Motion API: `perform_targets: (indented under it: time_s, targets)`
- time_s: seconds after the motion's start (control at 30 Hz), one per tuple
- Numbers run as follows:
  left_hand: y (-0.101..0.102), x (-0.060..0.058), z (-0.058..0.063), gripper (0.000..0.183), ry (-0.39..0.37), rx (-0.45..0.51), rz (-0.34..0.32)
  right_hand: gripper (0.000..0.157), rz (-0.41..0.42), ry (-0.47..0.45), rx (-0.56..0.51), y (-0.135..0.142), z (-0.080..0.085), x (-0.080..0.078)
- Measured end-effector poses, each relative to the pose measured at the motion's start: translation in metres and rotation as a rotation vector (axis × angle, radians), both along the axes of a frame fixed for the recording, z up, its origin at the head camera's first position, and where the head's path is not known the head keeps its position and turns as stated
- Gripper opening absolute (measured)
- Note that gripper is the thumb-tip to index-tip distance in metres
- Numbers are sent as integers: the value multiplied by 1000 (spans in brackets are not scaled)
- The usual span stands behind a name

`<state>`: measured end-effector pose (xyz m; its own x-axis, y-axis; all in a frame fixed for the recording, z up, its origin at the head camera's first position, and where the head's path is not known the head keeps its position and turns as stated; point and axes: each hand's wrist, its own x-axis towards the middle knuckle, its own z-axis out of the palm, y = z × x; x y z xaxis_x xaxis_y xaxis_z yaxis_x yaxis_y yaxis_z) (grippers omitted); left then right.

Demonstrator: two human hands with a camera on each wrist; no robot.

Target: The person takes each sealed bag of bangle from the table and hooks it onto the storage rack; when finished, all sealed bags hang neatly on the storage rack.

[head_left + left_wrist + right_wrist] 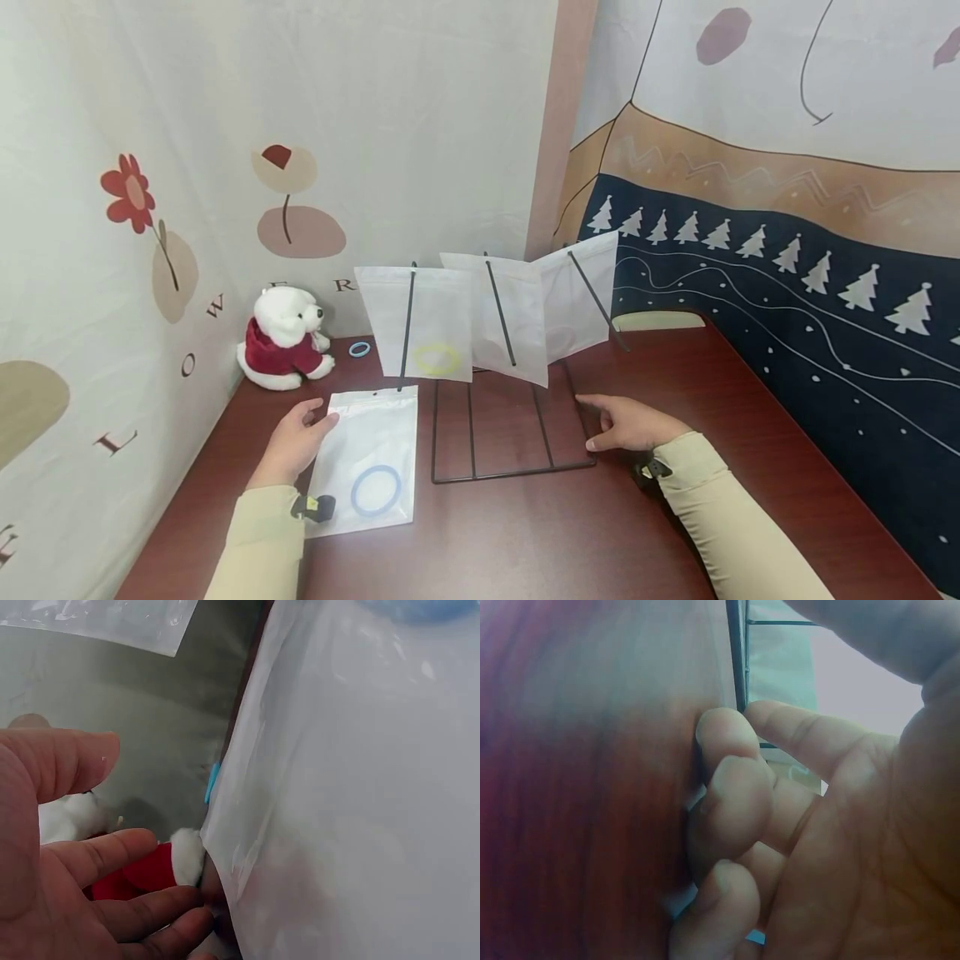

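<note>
A white zip-top pouch (360, 508) with a blue ring (377, 490) in it hangs at a front left prong of a black wire rack (512, 476). My left hand (292, 442) is at the pouch's left edge, thumb and fingers spread apart in the left wrist view, with nothing gripped. On the rack's right side my right hand (637, 423) touches the frame with a straight index finger and the thumb near. Its other fingers bend against the table in the right wrist view. Three more pouches hang behind, the left one (386, 308) showing a yellow ring (438, 359).
A white plush bear (287, 337) in a red coat sits at the back left, near a small light-blue ring (359, 350) on the table. Fabric curtains (420, 125) stand along the back and sides of the dark red table (525, 542).
</note>
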<state>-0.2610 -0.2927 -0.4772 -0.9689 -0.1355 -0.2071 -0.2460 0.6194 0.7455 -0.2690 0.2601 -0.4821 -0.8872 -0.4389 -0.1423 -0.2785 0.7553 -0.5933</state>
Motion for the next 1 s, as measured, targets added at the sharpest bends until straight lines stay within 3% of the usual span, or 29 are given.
perform_targets:
  time_s: [0.3,0.67,1.0]
  targets:
    - [1,1,0,77,-14,-2,13,83,0,0,-4,-1,1,0]
    - [-1,2,-5,68,17,-91,-88,82,-6,-11,4,-1,0,0]
    - [2,3,-5,72,13,-99,-84,83,-27,-26,-4,1,-4,-3]
